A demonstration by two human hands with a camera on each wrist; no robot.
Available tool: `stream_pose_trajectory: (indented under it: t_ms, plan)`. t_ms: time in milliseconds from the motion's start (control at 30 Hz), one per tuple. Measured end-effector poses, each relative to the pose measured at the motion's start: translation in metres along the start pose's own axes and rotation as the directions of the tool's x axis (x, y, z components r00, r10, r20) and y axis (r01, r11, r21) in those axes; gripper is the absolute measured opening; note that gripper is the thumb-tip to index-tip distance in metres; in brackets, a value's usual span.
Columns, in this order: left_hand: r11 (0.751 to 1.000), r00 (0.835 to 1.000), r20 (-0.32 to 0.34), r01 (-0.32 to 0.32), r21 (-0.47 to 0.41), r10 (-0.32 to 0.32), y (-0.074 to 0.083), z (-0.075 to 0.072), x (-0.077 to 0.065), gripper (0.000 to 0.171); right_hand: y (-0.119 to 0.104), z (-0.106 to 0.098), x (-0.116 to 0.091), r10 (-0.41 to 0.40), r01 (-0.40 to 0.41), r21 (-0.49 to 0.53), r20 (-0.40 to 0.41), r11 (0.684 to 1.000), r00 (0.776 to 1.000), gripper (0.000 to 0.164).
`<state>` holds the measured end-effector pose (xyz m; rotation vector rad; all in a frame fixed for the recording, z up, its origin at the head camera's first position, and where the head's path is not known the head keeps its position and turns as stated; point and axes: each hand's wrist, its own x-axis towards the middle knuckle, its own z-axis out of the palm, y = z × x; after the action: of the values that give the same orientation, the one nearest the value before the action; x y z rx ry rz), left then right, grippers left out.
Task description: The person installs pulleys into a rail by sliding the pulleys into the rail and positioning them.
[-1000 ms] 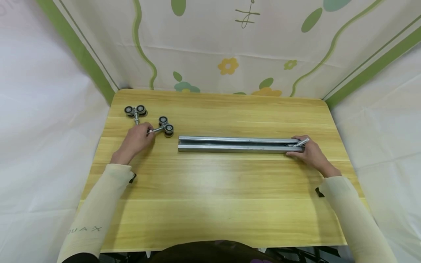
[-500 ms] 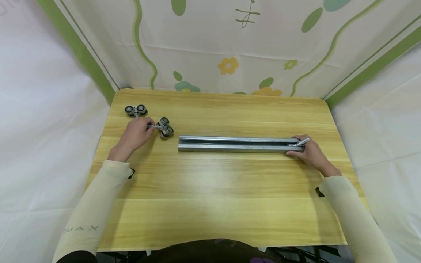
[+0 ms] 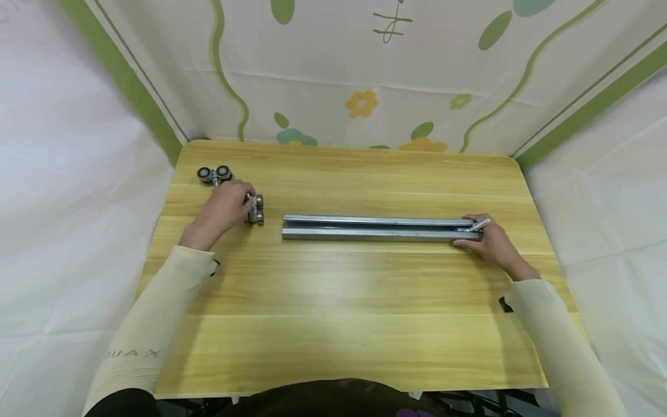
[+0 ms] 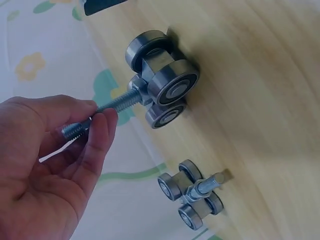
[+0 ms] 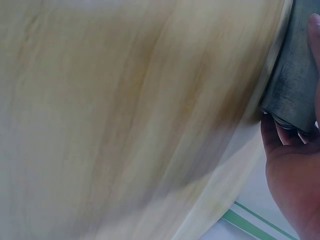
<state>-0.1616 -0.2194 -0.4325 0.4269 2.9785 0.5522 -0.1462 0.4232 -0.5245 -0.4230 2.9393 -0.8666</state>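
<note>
My left hand (image 3: 220,209) pinches the threaded bolt (image 4: 117,103) of a roller trolley between thumb and fingers. The trolley's black-and-steel wheels (image 4: 175,84) point toward the rail in the head view. Behind that hand lies a second roller trolley (image 3: 215,175), its bolt (image 4: 207,184) standing up in the left wrist view. A slotted steel rail (image 3: 375,236) lies lengthwise across the middle of the table. At its right end, my right hand (image 3: 495,246) grips the rail with the thumb in front and fingers behind. Another bolt (image 3: 479,225) sticks out of the slot there; what it joins is hidden.
The wooden table (image 3: 333,324) has a white patterned cloth (image 3: 312,69) hanging behind it and plain white cloth at both sides. A short gap of tabletop separates the held trolley from the rail's left end. The person's body is at the front edge.
My left hand has moved slightly back and to the right, turning the trolley so its wheels now stand one in front of the other. The right hand and rail have stayed put.
</note>
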Motion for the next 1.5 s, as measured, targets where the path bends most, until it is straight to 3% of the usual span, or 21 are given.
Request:
stream_pose_trajectory:
  t_ms: [467,867,1100,1500]
  plan:
    - [0.998,0.999,0.023,0.047,0.04,-0.048,0.0079,0.0025,0.0075,0.028,-0.0022,-0.0006,-0.0008,0.017,-0.017,0.011,-0.005,1.0,1.0,0.072]
    - [0.989,0.989,-0.029,0.147,0.017,-0.147,0.0103,0.0046,0.0043,0.02,-0.0029,0.0008,-0.0013,0.021,-0.02,0.002,-0.008,1.0,1.0,0.072]
    - [0.991,0.992,-0.027,0.123,0.062,-0.121,0.0093,0.0059,0.005,0.016,-0.0023,0.0009,-0.0017,0.017,-0.017,0.008,-0.012,1.0,1.0,0.072]
    - [0.993,0.994,-0.022,0.106,0.047,-0.105,0.0102,0.0044,0.0048,0.015,-0.003,0.0004,-0.001,0.014,-0.014,-0.002,-0.008,1.0,1.0,0.073]
